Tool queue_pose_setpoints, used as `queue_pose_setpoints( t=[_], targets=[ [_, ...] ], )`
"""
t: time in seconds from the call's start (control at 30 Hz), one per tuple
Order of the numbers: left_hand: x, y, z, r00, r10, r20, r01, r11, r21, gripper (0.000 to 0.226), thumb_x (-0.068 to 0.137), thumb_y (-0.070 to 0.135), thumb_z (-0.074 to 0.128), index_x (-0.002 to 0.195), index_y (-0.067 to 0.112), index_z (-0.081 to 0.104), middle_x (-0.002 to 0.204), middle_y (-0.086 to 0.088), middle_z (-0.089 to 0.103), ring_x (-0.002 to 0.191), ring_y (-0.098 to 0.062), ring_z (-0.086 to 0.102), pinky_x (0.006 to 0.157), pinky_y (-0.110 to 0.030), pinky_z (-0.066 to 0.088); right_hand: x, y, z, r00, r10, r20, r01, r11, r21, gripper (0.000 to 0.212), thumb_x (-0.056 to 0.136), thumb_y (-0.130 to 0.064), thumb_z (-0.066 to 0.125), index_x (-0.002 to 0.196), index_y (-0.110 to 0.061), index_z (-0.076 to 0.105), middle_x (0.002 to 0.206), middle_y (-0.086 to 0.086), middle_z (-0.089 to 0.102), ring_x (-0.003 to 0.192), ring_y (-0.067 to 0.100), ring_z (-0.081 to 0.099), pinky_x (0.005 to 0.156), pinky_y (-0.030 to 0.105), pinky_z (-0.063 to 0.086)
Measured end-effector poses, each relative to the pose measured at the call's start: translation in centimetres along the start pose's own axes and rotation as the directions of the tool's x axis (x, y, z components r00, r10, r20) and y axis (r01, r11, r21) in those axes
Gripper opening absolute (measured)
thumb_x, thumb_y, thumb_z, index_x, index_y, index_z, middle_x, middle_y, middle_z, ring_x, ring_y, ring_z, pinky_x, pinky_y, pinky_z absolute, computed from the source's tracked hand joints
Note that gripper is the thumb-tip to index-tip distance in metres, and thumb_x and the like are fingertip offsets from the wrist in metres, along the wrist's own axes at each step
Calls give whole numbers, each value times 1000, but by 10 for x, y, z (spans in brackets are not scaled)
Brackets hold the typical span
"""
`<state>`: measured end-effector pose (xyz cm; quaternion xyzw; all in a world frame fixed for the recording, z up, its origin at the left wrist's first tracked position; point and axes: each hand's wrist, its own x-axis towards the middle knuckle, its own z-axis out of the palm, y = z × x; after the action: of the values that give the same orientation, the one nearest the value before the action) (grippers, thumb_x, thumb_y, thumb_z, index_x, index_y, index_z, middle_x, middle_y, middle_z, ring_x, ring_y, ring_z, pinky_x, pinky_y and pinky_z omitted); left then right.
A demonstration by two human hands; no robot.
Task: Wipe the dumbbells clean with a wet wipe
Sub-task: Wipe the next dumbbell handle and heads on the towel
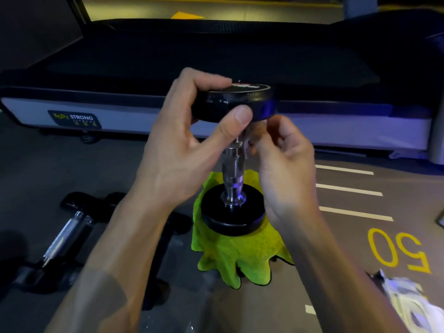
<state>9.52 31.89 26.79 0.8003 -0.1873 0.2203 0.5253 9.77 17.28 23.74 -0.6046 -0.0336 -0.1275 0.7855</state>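
A black dumbbell with a chrome handle stands upright, its lower head resting on a bright green cloth on the floor. My left hand grips the upper head, thumb on its rim and fingers over the top. My right hand curls around the upper end of the handle and pinches a small white wet wipe, mostly hidden behind the fingers. A second dumbbell lies on its side on the floor to the left.
A treadmill with a dark belt spans the view behind the dumbbell. The grey floor has white stripes and a yellow "50" on the right. A crumpled white packet lies at the lower right.
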Motion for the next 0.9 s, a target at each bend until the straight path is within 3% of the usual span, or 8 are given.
queue_pose_setpoints(
  t=[0.17,0.27,0.37,0.47,0.57,0.7,0.8,0.9],
  targets=[
    [5,-5,-4,998,-48,-49,48,999,-14,26,103,38,66,122,24,56,109,19,64,100,2,61,89,-24,47,-36,23,-13,940,-234,248,327,824,-462,17,93,-3,71,93,-20,75,98,-5,60,80,12,63,73,26,50],
    [7,-7,-6,998,-43,-48,42,999,-19,25,102,36,66,120,23,56,101,23,63,94,7,59,87,-20,44,-26,16,-14,894,-310,323,443,717,-538,13,94,-5,71,97,-16,77,96,-15,55,83,3,59,76,14,43],
    [6,-7,-5,999,-37,-34,36,999,-39,24,103,33,66,121,20,56,100,24,62,95,6,59,88,-18,44,2,-2,-13,859,-441,259,505,652,-566,13,94,-2,68,97,-14,74,96,-8,58,86,2,59,76,15,45],
    [6,-11,-7,997,-57,-54,54,997,-57,24,103,35,66,121,21,57,100,25,64,95,2,61,91,-25,45,-10,9,-25,863,-354,361,503,673,-542,16,94,2,68,101,-10,75,101,-6,67,96,9,64,82,31,52],
    [6,-14,-8,995,-78,-64,73,995,-70,24,102,37,66,119,24,57,100,22,65,94,-3,62,91,-32,48,-31,23,-43,832,-240,500,522,645,-559,21,88,0,73,95,-19,78,105,-27,67,100,0,60,87,26,47],
    [5,-9,-3,996,-85,-30,82,993,-89,25,101,38,67,119,25,57,102,24,63,95,2,60,90,-29,47,-16,7,-39,834,-185,520,495,667,-557,18,90,-8,74,93,-25,79,101,-26,70,95,13,64,87,36,49],
    [5,-9,-2,996,-86,-35,83,992,-92,25,101,39,67,119,26,57,104,23,64,98,1,61,92,-29,48,-16,4,-30,865,-258,431,461,747,-478,17,92,0,70,95,-15,77,105,-14,71,101,14,68,89,31,52],
    [4,-10,-5,994,-98,-49,93,992,-85,25,100,41,67,118,28,56,102,23,64,95,1,61,91,-29,46,-31,16,-37,839,-202,505,498,659,-564,17,90,-3,71,93,-19,77,105,-20,70,98,5,65,87,23,49]
  ],
)
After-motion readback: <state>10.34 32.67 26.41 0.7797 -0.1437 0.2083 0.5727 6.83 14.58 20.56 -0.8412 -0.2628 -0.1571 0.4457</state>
